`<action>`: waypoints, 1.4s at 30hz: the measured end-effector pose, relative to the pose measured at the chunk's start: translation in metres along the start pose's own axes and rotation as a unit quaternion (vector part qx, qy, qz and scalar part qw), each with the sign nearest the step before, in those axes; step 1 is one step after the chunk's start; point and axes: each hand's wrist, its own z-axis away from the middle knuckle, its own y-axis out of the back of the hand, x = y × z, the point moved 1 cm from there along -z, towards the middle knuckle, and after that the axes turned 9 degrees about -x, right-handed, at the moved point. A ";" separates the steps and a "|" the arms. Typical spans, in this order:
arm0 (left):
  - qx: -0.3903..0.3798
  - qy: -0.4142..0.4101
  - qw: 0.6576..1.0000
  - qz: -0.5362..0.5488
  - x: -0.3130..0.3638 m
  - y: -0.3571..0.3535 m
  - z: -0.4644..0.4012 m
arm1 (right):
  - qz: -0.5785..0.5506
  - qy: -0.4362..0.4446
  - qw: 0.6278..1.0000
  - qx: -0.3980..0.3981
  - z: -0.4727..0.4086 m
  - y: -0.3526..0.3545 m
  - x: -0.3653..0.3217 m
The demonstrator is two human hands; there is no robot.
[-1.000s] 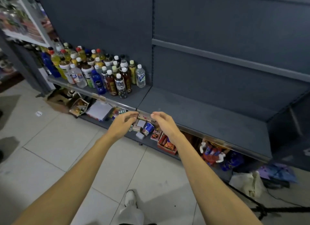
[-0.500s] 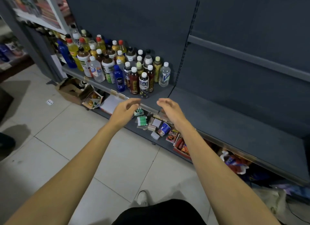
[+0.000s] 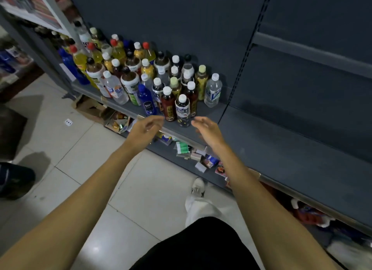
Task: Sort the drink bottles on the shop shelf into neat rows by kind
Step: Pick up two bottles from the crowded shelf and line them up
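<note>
Both hands are up in front of the shelf, and neither holds anything. The left hand (image 3: 145, 128) has its fingers (image 3: 156, 119) loosely spread and relaxed, tips pointing toward the front row of bottles, just short of them. The right hand (image 3: 207, 130) mirrors it, fingers apart and slack, palm turned inward, just beside the nearest bottle but not touching it.

Between the two hands stands that nearest bottle, a dark drink bottle (image 3: 182, 111) with a white cap and a patterned label, upright at the very front edge of the shelf (image 3: 281, 149). Just left of it stands a red-brown bottle (image 3: 168, 105), also white-capped, and further left a blue bottle (image 3: 148, 101) with a blue cap. A clear water bottle (image 3: 213, 90) stands at the right end of the cluster, slightly apart from the rest.

Behind them the bottles crowd together unsorted: yellow drinks with red caps (image 3: 79, 58), big brown bottles with white labels (image 3: 129, 81), clear ones, amber ones, all upright and mixed. The right stretch of the shelf is bare grey metal.

Below, a lower shelf carries small boxes and packets (image 3: 183, 148). A cardboard box (image 3: 90, 108) sits on the tiled floor (image 3: 80, 169), and the person's white shoe (image 3: 198, 186) shows near the shelf base.
</note>
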 end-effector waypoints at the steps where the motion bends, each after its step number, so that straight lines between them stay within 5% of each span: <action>1: -0.009 0.006 1.000 -0.012 0.002 0.007 -0.015 | -0.005 -0.004 1.000 0.001 -0.015 0.003 -0.006; 14: -0.005 0.079 0.996 -0.032 -0.013 0.070 -0.134 | 0.063 -0.067 0.996 0.001 -0.148 0.002 -0.018; 26: -0.081 0.011 0.996 0.027 -0.040 0.103 -0.261 | 0.135 -0.091 0.985 0.051 -0.182 -0.022 -0.016; 38: -0.121 -0.056 0.964 -0.228 -0.042 0.079 -0.346 | 0.118 -0.110 0.981 0.105 -0.174 -0.042 -0.002; 42: -0.129 -0.063 0.963 -0.228 -0.043 0.074 -0.352 | 0.123 -0.117 0.978 0.124 -0.174 -0.044 -0.004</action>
